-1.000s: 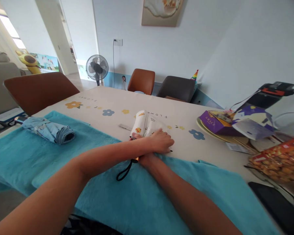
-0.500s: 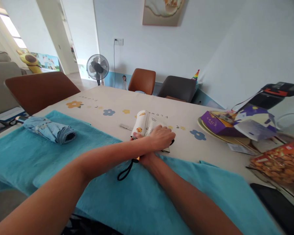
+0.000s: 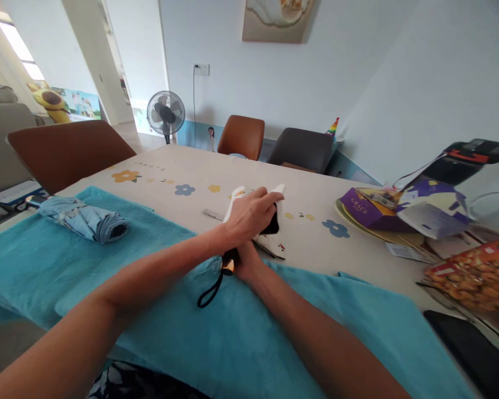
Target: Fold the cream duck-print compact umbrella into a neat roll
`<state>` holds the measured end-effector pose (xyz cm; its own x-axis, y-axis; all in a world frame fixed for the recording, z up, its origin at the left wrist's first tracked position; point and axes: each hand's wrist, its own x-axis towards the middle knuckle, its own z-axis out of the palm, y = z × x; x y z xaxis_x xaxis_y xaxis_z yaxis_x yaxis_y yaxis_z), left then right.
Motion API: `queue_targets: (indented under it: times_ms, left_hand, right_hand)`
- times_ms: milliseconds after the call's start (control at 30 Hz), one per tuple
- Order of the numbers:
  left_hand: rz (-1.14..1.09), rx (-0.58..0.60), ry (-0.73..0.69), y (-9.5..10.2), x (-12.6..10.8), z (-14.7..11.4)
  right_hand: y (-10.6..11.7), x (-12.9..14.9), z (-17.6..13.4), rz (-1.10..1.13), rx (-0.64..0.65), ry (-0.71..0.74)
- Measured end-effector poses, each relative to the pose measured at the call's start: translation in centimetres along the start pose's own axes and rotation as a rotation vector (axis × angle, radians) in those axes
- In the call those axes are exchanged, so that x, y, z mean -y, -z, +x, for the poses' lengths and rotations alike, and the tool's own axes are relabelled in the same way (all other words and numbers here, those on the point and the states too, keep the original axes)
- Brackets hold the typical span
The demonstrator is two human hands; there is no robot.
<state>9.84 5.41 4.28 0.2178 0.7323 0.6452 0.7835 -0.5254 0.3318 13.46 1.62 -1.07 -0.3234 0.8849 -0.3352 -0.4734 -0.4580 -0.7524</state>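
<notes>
A white folding umbrella [image 3: 270, 242] with small printed figures and a black underside lies folded at the middle of the table's near side. My left hand [image 3: 251, 215] crosses over the top, its fingers closed on a flap of the canopy that stands raised. Beneath that wrist, my right hand [image 3: 246, 259] is wrapped around the umbrella just above its gold-tipped handle [image 3: 228, 268]; its fingers are mostly hidden. A black wrist strap [image 3: 210, 296] hangs from the handle over the teal cloth [image 3: 162, 310].
On the cloth at left lies a rolled blue umbrella [image 3: 83, 219]. A grey strip [image 3: 213, 214] rests on the tabletop. Rightward are a purple box [image 3: 360, 209], a nut package [image 3: 478, 274] and a black flat object [image 3: 469, 346]. Chairs [image 3: 241, 137] stand beyond the table.
My left hand has moved left and up over the umbrella, bringing a canopy flap with it and baring the black underside. My right hand stays at the handle end.
</notes>
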Motion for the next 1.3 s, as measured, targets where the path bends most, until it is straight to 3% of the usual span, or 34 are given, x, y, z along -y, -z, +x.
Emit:
queue_targets:
  times_ms: [133,267,467,700,900,1067,1300]
  left_hand:
    - [0.079,-0.150,-0.035,2.6,2.6,0.0]
    - [0.198,-0.249,-0.039,4.7,5.4,0.0]
    - [0.274,-0.281,-0.042,6.5,8.1,-0.4]
    - [0.282,-0.193,-0.135,5.6,10.3,-1.3]
    - [0.247,-0.217,-0.019,5.2,11.6,-1.8]
    - [0.130,-0.208,-0.036,5.0,11.4,-2.0]
    - [0.023,-0.254,0.045,4.8,11.9,-2.2]
  right_hand:
    - [0.1,0.3,-0.1,0.090,0.012,-0.193]
    - [-0.1,0.6,-0.3,0.076,-0.051,-0.217]
    - [0.1,0.5,-0.2,0.056,-0.037,-0.219]
    - [0.1,0.6,-0.5,0.082,-0.020,-0.183]
    - [0.1,0.7,-0.7,0.090,-0.020,-0.158]
    - [-0.1,1.1,-1.0,0.095,-0.018,-0.180]
    - [-0.7,1.4,-1.1,0.108,-0.064,-0.221]
